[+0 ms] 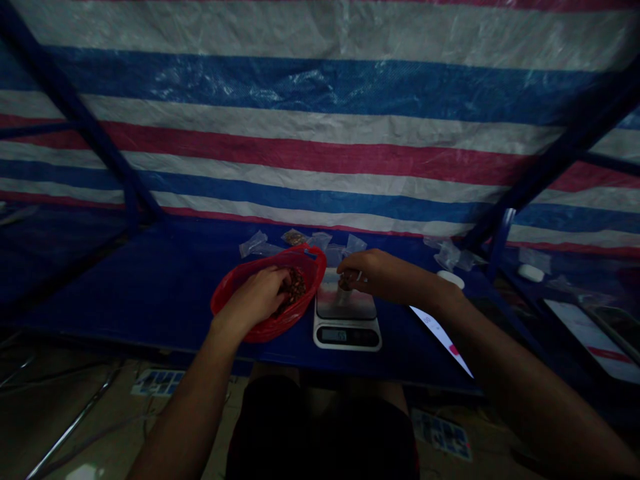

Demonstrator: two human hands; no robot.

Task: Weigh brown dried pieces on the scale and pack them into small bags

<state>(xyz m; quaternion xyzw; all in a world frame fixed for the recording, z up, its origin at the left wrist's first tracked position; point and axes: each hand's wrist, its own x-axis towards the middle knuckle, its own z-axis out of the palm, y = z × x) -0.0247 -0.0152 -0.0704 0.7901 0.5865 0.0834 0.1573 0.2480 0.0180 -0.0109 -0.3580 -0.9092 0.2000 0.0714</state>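
Observation:
My left hand [259, 298] reaches into a red plastic bag [235, 287] that holds small brown pieces [296, 284]; its fingers are curled among them. To the right, my right hand [373, 273] hovers over a small digital kitchen scale [346, 320], fingers pinched on a small clear packet [345, 283] standing on the scale's platform. The scale's display [341, 335] faces me.
Several small clear plastic packets [260, 243] lie behind the bag and scale on the blue table [165, 287]. A phone with a lit screen [443, 337] lies to the right of the scale. A striped tarp [320, 120] hangs behind. Blue frame poles [500, 240] stand on the right.

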